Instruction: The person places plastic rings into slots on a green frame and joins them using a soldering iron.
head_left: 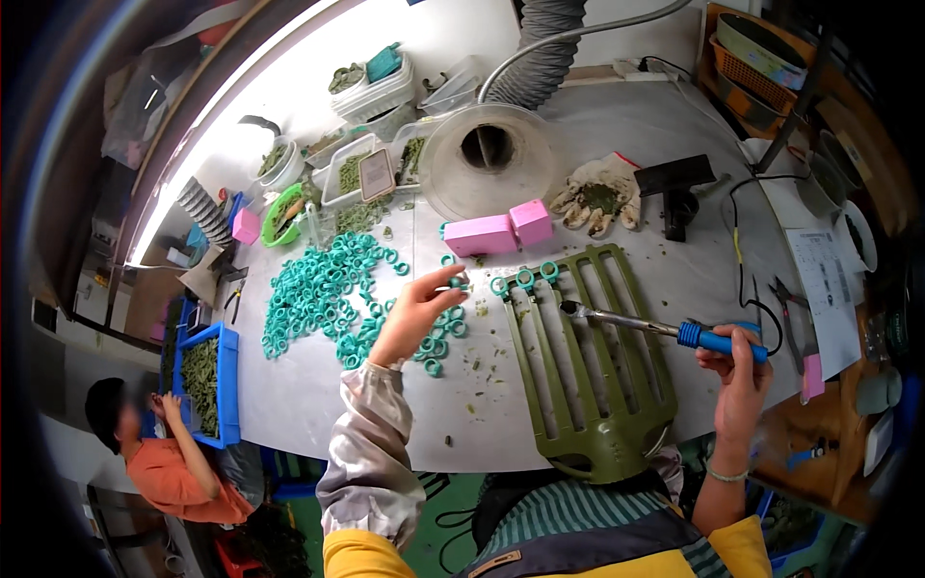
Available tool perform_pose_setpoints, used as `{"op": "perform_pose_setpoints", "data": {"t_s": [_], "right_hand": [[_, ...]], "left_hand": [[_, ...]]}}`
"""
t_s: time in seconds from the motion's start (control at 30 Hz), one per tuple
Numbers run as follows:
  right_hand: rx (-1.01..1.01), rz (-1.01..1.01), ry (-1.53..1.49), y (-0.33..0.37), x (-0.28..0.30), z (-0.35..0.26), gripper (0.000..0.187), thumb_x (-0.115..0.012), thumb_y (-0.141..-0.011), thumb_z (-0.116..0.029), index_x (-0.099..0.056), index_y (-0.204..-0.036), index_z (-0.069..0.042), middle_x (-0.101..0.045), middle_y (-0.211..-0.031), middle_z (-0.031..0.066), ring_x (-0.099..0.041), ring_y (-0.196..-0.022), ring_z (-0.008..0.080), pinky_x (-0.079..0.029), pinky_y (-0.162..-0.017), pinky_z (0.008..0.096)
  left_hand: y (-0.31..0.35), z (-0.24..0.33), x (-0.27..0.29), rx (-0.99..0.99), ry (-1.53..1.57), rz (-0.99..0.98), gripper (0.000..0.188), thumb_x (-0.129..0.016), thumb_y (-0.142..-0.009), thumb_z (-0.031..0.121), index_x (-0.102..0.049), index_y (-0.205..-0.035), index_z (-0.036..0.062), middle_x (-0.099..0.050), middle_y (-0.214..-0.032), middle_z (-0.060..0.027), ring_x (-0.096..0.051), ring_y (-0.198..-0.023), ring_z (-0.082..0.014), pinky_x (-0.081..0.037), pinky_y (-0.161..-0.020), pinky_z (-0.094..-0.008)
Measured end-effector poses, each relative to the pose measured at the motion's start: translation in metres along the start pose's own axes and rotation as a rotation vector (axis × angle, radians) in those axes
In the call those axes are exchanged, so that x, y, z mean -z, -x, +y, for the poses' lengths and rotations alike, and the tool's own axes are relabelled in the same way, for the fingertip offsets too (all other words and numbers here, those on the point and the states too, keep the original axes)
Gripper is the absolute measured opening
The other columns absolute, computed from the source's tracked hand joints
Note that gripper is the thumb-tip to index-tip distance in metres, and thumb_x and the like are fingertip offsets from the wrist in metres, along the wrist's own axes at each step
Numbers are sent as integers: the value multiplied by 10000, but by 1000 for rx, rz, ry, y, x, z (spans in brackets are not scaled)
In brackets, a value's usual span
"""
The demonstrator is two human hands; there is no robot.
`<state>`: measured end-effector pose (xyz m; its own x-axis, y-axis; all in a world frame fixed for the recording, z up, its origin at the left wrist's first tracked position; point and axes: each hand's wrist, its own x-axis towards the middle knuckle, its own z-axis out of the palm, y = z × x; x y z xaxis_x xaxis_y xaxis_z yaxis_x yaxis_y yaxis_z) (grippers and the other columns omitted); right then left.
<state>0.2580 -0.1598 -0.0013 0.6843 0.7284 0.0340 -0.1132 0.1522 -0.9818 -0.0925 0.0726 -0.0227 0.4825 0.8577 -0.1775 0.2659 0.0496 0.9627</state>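
My left hand (416,313) is raised over the table beside a pile of teal rings (323,289). Its thumb and fingers pinch a small teal ring (457,281). In my right hand (737,376) is a soldering iron (646,323) with a blue handle, its dark tip over the slats of an olive-green slotted plastic frame (607,443). That frame lies flat in front of me, its wide end toward my body. Three teal rings (524,278) sit in a row at the far left ends of its slats.
Pink blocks (482,235), a dirty work glove (602,193) and a clear round hood (453,173) on a grey duct stand behind. Green pieces fill a blue crate (229,385) at left, near a person in orange (178,472). A black cord (737,260) hangs at right, near pliers (790,313).
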Motion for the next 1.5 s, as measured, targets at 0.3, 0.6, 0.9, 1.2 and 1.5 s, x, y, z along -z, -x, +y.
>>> {"op": "perform_pose_setpoints", "data": {"t_s": [0.3,0.6,0.9,1.2,1.5], "right_hand": [[65,37,56,-14,-1,10,304,-538,-995,-233,-656,-971,46,-693,-810,117,-706,-718,187,-578,-681,291],[53,-9,-26,-28,-10,29,279,-532,-1001,-209,-637,-989,48,-696,-831,115,-713,-745,181,-587,-692,287],[29,65,19,-21,2,8,271,-549,-986,-210,-651,-956,39,-687,-786,102,-699,-677,169,-577,-639,280],[-5,41,-66,-16,4,7,262,-548,-984,-204,-652,-936,32,-679,-770,94,-682,-640,157,-571,-601,267],[11,48,-16,-11,1,1,267,-546,-987,-207,-652,-940,33,-684,-774,98,-686,-653,157,-575,-611,266]], "left_hand": [[-55,26,-116,-440,-461,39,244,-681,-858,20,-664,-1101,26,-674,-1038,-122,-663,-913,-262,-526,-760,-332],[-85,13,-134,-681,-763,34,275,-708,-788,39,-691,-1061,13,-675,-1062,-160,-616,-988,-366,-493,-875,-416],[-84,13,-129,-750,-814,49,268,-708,-788,41,-689,-1054,13,-665,-1046,-164,-630,-933,-347,-509,-838,-409],[-47,-46,58,-366,-1261,536,320,-556,-743,-76,-699,-1002,46,-646,-1012,-115,-582,-964,-334,-490,-859,-401],[-27,-82,91,-245,-920,505,244,-706,-770,51,-636,-1003,45,-621,-922,-141,-628,-773,-301,-522,-704,-383]]}}
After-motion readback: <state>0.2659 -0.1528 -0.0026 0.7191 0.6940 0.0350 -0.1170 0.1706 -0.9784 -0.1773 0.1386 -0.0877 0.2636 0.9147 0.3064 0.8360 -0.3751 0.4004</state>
